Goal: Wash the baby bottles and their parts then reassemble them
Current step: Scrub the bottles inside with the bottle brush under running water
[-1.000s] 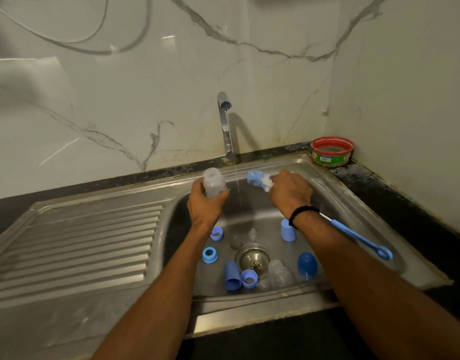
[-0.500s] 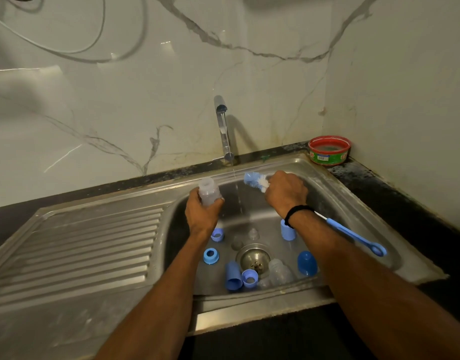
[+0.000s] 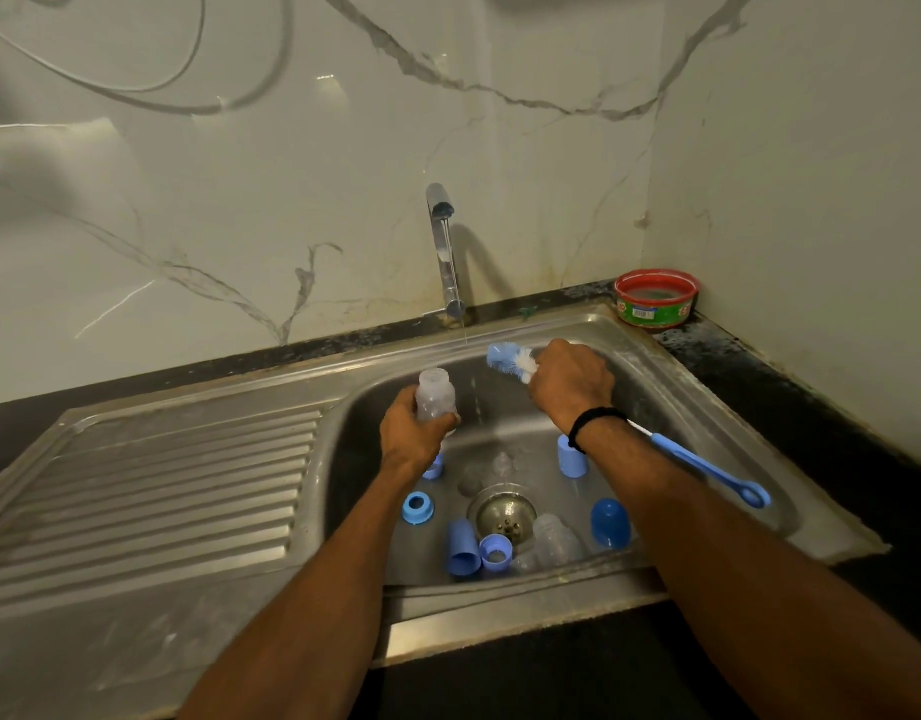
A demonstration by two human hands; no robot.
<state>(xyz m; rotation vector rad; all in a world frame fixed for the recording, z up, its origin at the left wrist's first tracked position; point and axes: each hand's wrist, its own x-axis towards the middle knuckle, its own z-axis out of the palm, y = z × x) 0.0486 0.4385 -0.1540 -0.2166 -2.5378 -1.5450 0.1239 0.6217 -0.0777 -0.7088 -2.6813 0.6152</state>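
Left hand (image 3: 414, 433) grasps clear bottle (image 3: 436, 394); right hand (image 3: 570, 384) grasps bottle brush (image 3: 507, 358), bristles at 2 o'clock from its mouth. Risk: wet plastic, bottle may slip.

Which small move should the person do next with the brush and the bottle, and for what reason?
Probably move the brush leftward and push its bristles into the bottle. The left hand holds the bottle with its open mouth up, and the right hand grips the brush with the bristles pointing toward it, close by but not yet inside.
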